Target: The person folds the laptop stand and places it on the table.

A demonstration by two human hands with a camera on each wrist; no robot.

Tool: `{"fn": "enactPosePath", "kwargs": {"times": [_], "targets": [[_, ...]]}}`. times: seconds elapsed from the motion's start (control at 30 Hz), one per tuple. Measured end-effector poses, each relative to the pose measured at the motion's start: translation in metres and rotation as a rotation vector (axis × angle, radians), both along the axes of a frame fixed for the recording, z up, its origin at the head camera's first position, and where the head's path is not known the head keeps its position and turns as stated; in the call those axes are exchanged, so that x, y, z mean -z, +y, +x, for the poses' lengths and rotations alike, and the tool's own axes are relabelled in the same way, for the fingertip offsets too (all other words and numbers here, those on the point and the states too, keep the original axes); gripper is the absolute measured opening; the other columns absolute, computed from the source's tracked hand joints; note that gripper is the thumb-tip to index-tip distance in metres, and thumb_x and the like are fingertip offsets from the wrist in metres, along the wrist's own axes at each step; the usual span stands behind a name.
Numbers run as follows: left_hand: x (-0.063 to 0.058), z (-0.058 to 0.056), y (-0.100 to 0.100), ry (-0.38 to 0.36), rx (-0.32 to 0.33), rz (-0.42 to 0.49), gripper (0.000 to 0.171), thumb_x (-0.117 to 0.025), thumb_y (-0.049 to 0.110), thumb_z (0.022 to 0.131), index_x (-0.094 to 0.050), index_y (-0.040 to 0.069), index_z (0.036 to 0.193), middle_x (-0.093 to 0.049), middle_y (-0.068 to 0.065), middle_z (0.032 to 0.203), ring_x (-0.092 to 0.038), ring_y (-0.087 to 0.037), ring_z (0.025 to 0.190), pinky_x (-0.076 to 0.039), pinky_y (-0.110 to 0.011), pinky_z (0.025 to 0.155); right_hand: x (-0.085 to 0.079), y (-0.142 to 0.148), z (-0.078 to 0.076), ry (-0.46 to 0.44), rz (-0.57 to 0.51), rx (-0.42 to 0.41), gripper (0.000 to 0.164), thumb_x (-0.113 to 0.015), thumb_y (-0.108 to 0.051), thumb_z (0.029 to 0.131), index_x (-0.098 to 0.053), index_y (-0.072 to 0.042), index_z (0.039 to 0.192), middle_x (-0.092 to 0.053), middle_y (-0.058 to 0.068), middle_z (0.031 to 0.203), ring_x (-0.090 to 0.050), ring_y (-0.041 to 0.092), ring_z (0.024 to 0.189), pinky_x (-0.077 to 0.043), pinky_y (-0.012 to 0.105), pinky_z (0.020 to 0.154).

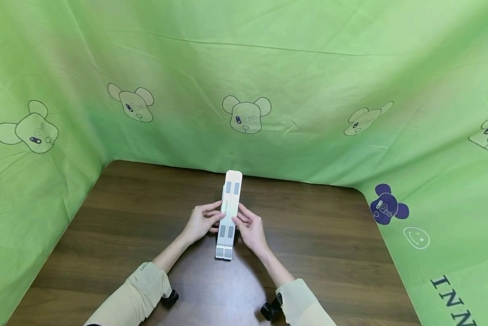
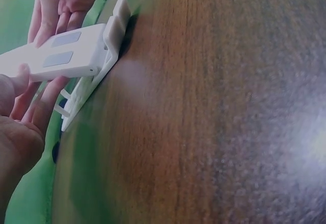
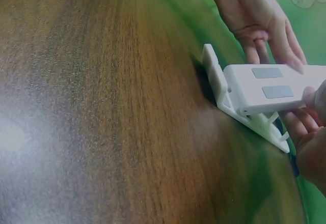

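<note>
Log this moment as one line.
left grip: holds white laptop stand | right grip: holds opposite side | stand: partly unfolded, gray pads facing up

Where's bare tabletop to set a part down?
Two patches: wood tabletop between the left hand and the green curtain on the left; same between the right hand and the curtain on the right. Crowded: middle, where both hands hold the white stand.

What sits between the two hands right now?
In the head view, the narrow white stand lies between them, the left hand and right hand gripping its opposite sides.
</note>
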State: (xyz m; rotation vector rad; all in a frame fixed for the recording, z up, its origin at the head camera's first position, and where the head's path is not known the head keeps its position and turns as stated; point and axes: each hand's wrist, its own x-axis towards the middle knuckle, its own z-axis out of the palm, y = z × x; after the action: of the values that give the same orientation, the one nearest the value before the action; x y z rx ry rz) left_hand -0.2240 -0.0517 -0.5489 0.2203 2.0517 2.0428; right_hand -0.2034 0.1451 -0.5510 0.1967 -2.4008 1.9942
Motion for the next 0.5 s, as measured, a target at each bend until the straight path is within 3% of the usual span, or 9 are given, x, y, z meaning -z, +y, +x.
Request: {"fn": "enactPosePath", "kwargs": {"times": [0.17,0.33,0.5], "targets": [[0.0004,0.0006,-0.0009,-0.006,-0.003,0.014,0.052,-0.067,-0.003,0.106,-0.054,-0.009,0.156,-0.073,-0.038,0.127,-0.081,-0.022,0.09,-0.07,-0.032,0.073,-0.002,-0.0015,0.0001,0.002,0.01,0.006,0.051,-0.065,0.012,0.103,-0.05,0.019,0.151,-0.064,0.044,0.133,-0.072,0.059,0.117,-0.069,0.033,0.087],[0.0002,0.0001,-0.0012,-0.006,0.002,0.02,0.052,-0.068,-0.002,0.106,-0.054,-0.009,0.156,-0.075,-0.037,0.125,-0.081,-0.019,0.087,-0.069,-0.031,0.072,-0.0031,-0.0006,-0.001,-0.003,0.006,-0.002,0.052,-0.065,0.013,0.102,-0.05,0.02,0.152,-0.064,0.044,0.132,-0.071,0.059,0.117,-0.068,0.03,0.087],[0.0001,-0.0004,-0.0017,-0.014,0.007,0.036,0.053,-0.068,-0.003,0.105,-0.054,-0.01,0.156,-0.077,-0.036,0.121,-0.08,-0.015,0.084,-0.07,-0.031,0.072,-0.0076,0.0045,-0.0053,-0.05,0.0,-0.04,0.053,-0.065,0.014,0.101,-0.049,0.02,0.152,-0.067,0.045,0.127,-0.075,0.056,0.113,-0.069,0.032,0.086]]}}
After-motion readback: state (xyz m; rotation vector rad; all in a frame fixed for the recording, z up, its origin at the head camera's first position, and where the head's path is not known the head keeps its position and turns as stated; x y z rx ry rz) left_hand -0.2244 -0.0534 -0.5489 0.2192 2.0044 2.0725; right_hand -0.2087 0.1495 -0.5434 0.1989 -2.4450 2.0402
